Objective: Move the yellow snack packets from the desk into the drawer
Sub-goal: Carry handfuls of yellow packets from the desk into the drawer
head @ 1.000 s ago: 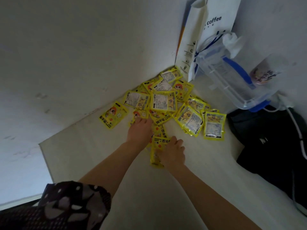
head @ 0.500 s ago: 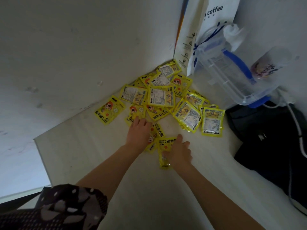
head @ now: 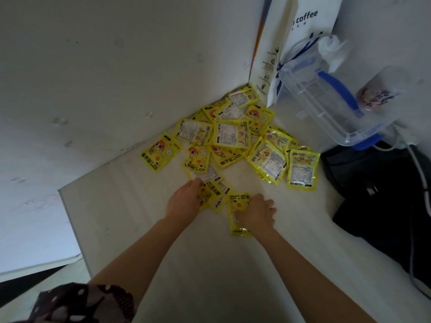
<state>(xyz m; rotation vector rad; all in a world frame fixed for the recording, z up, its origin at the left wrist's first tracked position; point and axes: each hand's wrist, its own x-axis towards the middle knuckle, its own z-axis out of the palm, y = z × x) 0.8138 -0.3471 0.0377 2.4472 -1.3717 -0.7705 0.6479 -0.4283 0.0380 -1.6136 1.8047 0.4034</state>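
Left hand [head: 184, 202], centre frame: fingers curled over the edge of a yellow packet [head: 211, 194], gripping it. Right hand [head: 256, 214]: fingers curled, pinching another packet [head: 238, 215] flat on the desk [head: 140, 206]. Remaining yellow snack packets [head: 233, 138] lie heaped above, toward the wall corner. Drawer not visible.

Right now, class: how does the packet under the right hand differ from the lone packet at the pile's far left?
The packet under the right hand lies nearest the person, gripped and crumpled by the right hand. The lone packet lies flat, untouched, by the wall. Both are yellow and show their printed fronts.
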